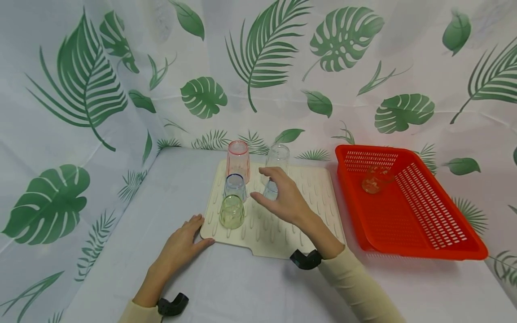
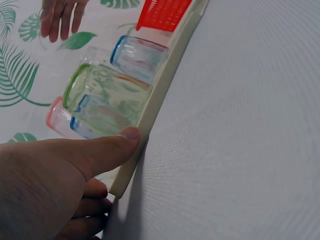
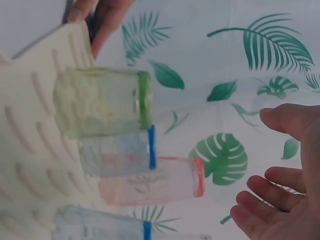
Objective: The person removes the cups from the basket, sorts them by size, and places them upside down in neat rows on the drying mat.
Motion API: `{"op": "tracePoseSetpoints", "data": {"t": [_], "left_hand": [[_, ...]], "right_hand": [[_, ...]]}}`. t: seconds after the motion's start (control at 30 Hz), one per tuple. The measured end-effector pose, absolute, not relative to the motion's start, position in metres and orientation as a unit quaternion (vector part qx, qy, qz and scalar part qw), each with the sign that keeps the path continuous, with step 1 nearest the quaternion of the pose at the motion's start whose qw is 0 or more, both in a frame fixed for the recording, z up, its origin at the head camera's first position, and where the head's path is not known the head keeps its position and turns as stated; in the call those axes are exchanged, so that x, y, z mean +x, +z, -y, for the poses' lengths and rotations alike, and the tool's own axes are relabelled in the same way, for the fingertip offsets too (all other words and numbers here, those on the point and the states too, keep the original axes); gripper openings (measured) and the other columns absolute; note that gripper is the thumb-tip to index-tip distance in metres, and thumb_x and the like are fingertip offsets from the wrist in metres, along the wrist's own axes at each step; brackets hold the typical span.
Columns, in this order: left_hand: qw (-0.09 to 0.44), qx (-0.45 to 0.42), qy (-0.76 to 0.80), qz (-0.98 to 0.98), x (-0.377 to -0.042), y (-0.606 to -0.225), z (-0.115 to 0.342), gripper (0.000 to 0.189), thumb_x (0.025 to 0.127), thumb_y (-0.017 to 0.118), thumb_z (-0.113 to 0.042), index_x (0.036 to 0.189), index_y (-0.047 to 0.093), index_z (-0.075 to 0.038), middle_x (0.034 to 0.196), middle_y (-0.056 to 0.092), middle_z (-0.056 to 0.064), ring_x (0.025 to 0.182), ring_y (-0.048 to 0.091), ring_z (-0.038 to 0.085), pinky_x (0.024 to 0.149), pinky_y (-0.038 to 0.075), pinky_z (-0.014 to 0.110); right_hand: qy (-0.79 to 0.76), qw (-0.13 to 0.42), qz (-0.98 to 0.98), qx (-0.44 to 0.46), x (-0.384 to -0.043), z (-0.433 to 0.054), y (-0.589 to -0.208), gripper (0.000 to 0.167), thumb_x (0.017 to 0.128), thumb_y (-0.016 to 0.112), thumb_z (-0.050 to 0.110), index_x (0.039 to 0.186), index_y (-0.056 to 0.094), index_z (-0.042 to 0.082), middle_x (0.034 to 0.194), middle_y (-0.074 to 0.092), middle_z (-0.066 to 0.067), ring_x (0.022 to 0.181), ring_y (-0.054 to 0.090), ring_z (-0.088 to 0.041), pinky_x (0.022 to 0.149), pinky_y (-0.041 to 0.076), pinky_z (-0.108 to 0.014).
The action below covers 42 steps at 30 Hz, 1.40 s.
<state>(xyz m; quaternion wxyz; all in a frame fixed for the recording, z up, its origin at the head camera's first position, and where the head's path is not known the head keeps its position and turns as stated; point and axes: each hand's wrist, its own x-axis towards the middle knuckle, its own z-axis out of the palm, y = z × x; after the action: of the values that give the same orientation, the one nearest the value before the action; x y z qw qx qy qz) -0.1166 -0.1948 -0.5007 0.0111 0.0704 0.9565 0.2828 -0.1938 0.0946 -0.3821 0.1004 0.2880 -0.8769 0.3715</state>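
My left hand (image 1: 181, 244) holds the near left corner of the cream drying mat (image 1: 274, 237), thumb on its front edge and fingers along its side. On the mat's left stand a green glass (image 1: 232, 211), a blue-rimmed glass (image 1: 234, 184) and a tall pink-rimmed glass (image 1: 238, 161), one behind another. To their right are a tall clear glass (image 1: 278, 154) and a second blue-rimmed glass (image 1: 270, 190), partly hidden by my right hand (image 1: 284, 197). That hand is raised over the mat, its thumb and fingers spread apart and holding nothing.
A red plastic basket (image 1: 355, 224) with perforated walls stands right of the mat, with a clear glass mug (image 1: 371, 184) at its far left inside. A leaf-patterned curtain (image 1: 258, 89) rises behind the white-covered table (image 1: 226, 287).
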Motion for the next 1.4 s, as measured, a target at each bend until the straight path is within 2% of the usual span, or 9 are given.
{"op": "tracePoseSetpoints", "data": {"t": [0.5, 1.17, 1.4], "left_hand": [[0.012, 0.069, 0.285, -0.956, -0.117, -0.501, 0.195, 0.074, 0.091, 0.071, -0.046, 0.147, 0.049, -0.002, 0.155, 0.044, 0.020, 0.146, 0.038, 0.041, 0.117, 0.034, 0.060], [0.013, 0.069, 0.284, -0.956, -0.117, -0.501, 0.195, 0.074, 0.091, 0.071, -0.046, 0.147, 0.048, -0.002, 0.155, 0.044, 0.021, 0.146, 0.037, 0.041, 0.118, 0.034, 0.061], [0.011, 0.071, 0.285, -0.956, -0.117, -0.501, 0.195, 0.074, 0.091, 0.071, -0.045, 0.147, 0.048, -0.002, 0.155, 0.044, 0.021, 0.146, 0.038, 0.041, 0.117, 0.034, 0.060]], "right_hand": [[0.347, 0.161, 0.887, 0.258, -0.206, -0.136, -0.356, 0.060, 0.087, 0.077, 0.026, 0.138, 0.055, 0.004, 0.139, 0.060, -0.015, 0.124, 0.061, -0.034, 0.102, 0.054, -0.052], [0.345, 0.168, 0.911, 0.148, -0.226, -0.202, -0.345, 0.064, 0.088, 0.076, 0.024, 0.143, 0.050, 0.003, 0.144, 0.053, -0.021, 0.128, 0.054, -0.041, 0.104, 0.048, -0.061], [0.330, 0.157, 0.926, 0.097, -0.231, -0.226, -0.341, 0.069, 0.090, 0.074, 0.031, 0.148, 0.045, 0.006, 0.145, 0.051, -0.022, 0.129, 0.050, -0.042, 0.104, 0.047, -0.064]]}}
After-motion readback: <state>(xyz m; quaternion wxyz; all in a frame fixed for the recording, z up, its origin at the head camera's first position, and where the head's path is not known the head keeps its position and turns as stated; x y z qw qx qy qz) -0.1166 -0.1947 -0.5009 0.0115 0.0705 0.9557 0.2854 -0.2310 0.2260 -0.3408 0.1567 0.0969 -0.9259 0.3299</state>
